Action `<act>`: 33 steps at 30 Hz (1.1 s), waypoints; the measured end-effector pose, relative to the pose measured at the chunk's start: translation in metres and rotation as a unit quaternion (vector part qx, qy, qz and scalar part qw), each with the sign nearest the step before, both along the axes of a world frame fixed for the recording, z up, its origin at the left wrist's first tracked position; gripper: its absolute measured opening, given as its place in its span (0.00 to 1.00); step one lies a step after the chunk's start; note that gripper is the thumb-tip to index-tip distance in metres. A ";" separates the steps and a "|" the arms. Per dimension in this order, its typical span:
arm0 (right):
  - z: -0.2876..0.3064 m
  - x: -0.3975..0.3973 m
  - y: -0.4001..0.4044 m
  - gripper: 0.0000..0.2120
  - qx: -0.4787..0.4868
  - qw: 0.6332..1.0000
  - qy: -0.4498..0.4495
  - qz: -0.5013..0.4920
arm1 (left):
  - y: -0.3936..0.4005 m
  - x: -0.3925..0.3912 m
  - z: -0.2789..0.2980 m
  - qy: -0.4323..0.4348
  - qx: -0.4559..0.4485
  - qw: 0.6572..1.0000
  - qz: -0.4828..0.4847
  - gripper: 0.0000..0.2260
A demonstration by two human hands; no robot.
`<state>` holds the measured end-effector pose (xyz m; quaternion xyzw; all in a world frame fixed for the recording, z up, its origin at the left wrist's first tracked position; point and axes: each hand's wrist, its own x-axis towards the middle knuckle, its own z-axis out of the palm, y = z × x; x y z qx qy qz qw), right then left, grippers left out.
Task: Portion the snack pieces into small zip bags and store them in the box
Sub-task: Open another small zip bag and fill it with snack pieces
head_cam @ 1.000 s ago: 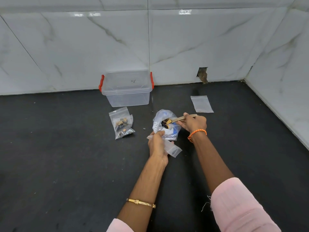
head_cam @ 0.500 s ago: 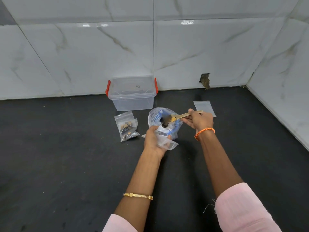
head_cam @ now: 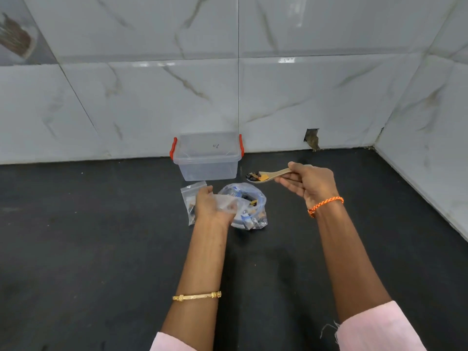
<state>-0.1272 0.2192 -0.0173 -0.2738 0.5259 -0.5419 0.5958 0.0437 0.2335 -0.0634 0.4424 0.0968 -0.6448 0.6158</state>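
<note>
Holding wooden spoon (head_cam: pixel 272 174), crinkly clear zip bag (head_cam: pixel 226 202)

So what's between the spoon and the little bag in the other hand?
The big snack bag, open on the dark counter, lies between the spoon and the small bag in the head view.

The left hand (head_cam: pixel 208 204) covers much of the filled zip bag (head_cam: pixel 190 196) behind it. The empty zip bag (head_cam: pixel 226 204) it holds is blurred. Snack pieces (head_cam: pixel 256 176) on the spoon (head_cam: pixel 274 174) are too small to identify.
</note>
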 end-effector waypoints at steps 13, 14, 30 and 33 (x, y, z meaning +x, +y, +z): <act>0.018 0.014 0.011 0.06 -0.060 0.996 0.055 -0.024 | -0.038 -0.027 0.028 0.092 -0.076 0.986 0.115 0.07; 0.017 0.017 0.009 0.06 -0.062 0.996 0.066 -0.026 | -0.037 -0.030 0.029 0.094 -0.076 0.985 0.121 0.06; 0.010 0.033 -0.004 0.04 -0.462 0.784 0.397 0.117 | -0.059 -0.010 0.006 0.117 -0.106 0.983 0.098 0.17; 0.012 0.028 -0.006 0.02 -0.439 0.840 0.315 0.057 | -0.059 -0.007 0.007 0.109 -0.095 0.984 0.103 0.11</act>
